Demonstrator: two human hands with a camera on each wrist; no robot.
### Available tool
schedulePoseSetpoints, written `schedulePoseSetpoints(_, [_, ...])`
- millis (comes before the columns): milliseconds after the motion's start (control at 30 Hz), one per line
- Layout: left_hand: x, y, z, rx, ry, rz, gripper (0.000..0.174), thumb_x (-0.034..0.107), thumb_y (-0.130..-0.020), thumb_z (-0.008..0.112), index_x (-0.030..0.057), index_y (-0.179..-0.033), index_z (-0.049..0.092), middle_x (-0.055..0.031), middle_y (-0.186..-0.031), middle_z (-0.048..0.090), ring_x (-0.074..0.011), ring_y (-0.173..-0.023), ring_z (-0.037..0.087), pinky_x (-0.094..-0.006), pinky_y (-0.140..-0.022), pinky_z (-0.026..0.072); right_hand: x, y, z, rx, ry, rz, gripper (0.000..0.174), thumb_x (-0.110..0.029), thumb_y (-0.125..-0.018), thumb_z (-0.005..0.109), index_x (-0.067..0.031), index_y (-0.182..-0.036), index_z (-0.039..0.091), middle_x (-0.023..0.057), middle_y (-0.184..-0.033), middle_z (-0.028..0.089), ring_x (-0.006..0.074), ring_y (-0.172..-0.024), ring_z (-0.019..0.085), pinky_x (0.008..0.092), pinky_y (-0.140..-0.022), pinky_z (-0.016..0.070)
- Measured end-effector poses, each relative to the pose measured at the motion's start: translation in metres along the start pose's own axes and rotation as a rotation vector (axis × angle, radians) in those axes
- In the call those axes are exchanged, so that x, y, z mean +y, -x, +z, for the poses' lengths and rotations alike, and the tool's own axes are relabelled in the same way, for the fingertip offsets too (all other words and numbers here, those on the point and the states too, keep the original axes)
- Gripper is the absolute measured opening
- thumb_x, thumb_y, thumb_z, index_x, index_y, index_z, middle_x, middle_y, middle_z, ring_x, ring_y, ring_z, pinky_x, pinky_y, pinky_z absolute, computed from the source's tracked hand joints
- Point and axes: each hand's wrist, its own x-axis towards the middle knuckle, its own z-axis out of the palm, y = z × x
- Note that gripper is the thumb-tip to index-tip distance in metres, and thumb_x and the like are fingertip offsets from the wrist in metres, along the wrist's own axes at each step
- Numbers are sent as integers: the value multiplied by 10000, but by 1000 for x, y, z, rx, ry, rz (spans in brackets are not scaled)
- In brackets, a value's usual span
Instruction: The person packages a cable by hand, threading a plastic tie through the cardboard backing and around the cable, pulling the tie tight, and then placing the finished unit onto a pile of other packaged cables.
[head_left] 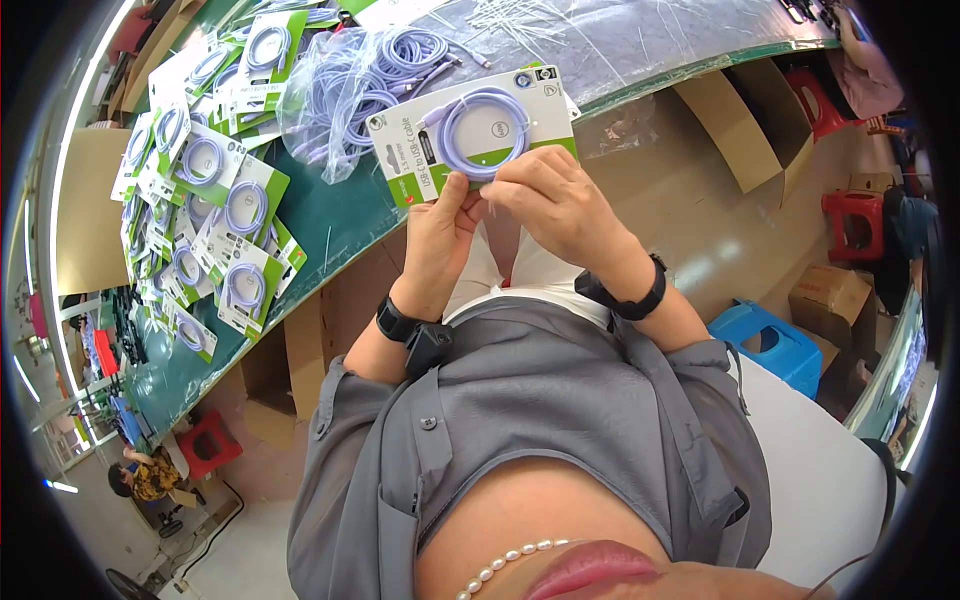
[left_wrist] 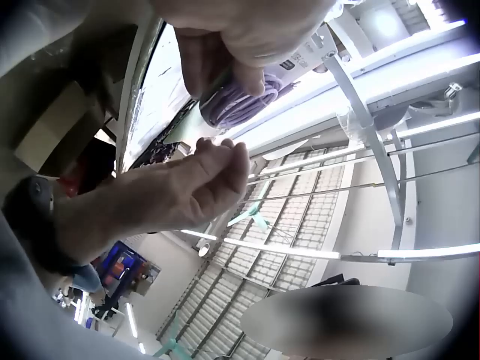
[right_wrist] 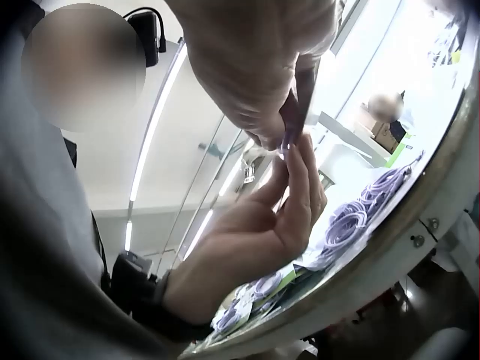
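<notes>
In the head view my left hand (head_left: 440, 235) grips the lower edge of a white-and-green cardboard card (head_left: 395, 140), thumb on its front. A coiled lilac USB-C cable (head_left: 447, 150) lies against the card, which is tilted toward me. My right hand (head_left: 560, 210) is beside the left, its fingers curled and its fingertips pinching a thin white tie (head_left: 491, 207) just below the coil. In the right wrist view the fingertips of the left hand (right_wrist: 255, 225) and right hand (right_wrist: 255, 67) meet at the card's edge. The back of the card is hidden.
A heap of carded lilac cables (head_left: 245, 205) covers the left of the green table (head_left: 340, 215). Beyond my hands lies a clear plastic bag (head_left: 310, 100) of loose coiled cables, with scattered white ties (head_left: 515, 15) further back. A blue stool (head_left: 770, 345) stands at the right.
</notes>
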Motion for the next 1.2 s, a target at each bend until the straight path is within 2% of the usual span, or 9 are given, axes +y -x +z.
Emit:
schedulePoseSetpoints(100, [-1, 3, 8, 57, -251, 145, 308, 76, -908, 558, 37, -1208, 501, -95, -1114, 599, -217, -970, 627, -365, -794, 568, 4, -11, -14, 27, -135, 111, 257, -28, -689, 684, -67, -937, 628, 63, -906, 583, 228, -820, 560, 345, -746, 452])
schedulePoseSetpoints(233, [-5, 7, 20, 23, -354, 186, 367, 24, -893, 548, 20, -1249, 456, -113, -1155, 573, -228, -999, 614, -399, -817, 568, 16, -36, -16, 189, 102, 185, 284, 19, -706, 676, -43, -973, 601, 95, -918, 575, 270, -841, 560, 362, -719, 471])
schedulePoseSetpoints(333, [-7, 6, 19, 20, -334, 180, 364, 10, -888, 548, 12, -1242, 462, -115, -1152, 574, -228, -1010, 608, -400, -814, 568, 20, -32, -2, 119, 219, 99, 271, 17, -733, 663, -33, -986, 581, 107, -932, 567, 291, -859, 561, 370, -717, 477])
schedulePoseSetpoints(467, [-14, 8, 13, 41, -362, 184, 344, 10, -890, 544, 1, -1227, 477, -119, -1155, 572, -227, -1017, 605, -395, -813, 566, 19, -24, 2, 33, 301, 98, 250, 10, -729, 666, -34, -960, 580, 113, -924, 564, 295, -860, 564, 379, -719, 480])
schedulePoseSetpoints(633, [-15, 5, 9, 74, -263, 86, 282, 49, -909, 540, 2, -1185, 514, -118, -1124, 594, -225, -990, 619, -377, -814, 560, 23, -18, -6, -49, 170, 189, 267, 10, -723, 670, -33, -973, 586, 100, -901, 564, 286, -845, 558, 380, -745, 461])
schedulePoseSetpoints(733, [-7, 0, 4, 78, -149, 33, 254, 78, -918, 540, 11, -1164, 530, -114, -1092, 612, -222, -963, 630, -372, -816, 557, 14, -30, -26, 179, 249, 99, 271, -5, -719, 665, -63, -977, 608, 56, -869, 564, 244, -823, 554, 367, -762, 432])
schedulePoseSetpoints(767, [-3, 0, 3, 76, -97, 3, 242, 92, -923, 540, 15, -1153, 538, -111, -1076, 621, -220, -949, 636, -369, -817, 556, 11, -26, -25, 178, 240, 91, 271, -5, -719, 665, -63, -977, 608, 56, -869, 564, 244, -823, 554, 367, -762, 432])
schedulePoseSetpoints(867, [1, -1, 5, 59, -27, -20, 232, 109, -926, 543, 22, -1141, 545, -105, -1057, 631, -218, -930, 642, -365, -803, 557, 2, -1, -19, -91, 146, -84, 273, -50, -707, 670, -99, -972, 627, 19, -847, 558, 195, -805, 547, 343, -774, 404])
schedulePoseSetpoints(1200, [1, 4, 17, 67, -41, 8, 219, 112, -920, 559, 32, -1124, 563, -94, -1023, 642, -201, -887, 646, -312, -762, 544, -3, 0, 8, -16, 218, -105, 228, -57, -672, 676, -116, -889, 636, -3, -843, 551, 171, -798, 546, 340, -763, 404])
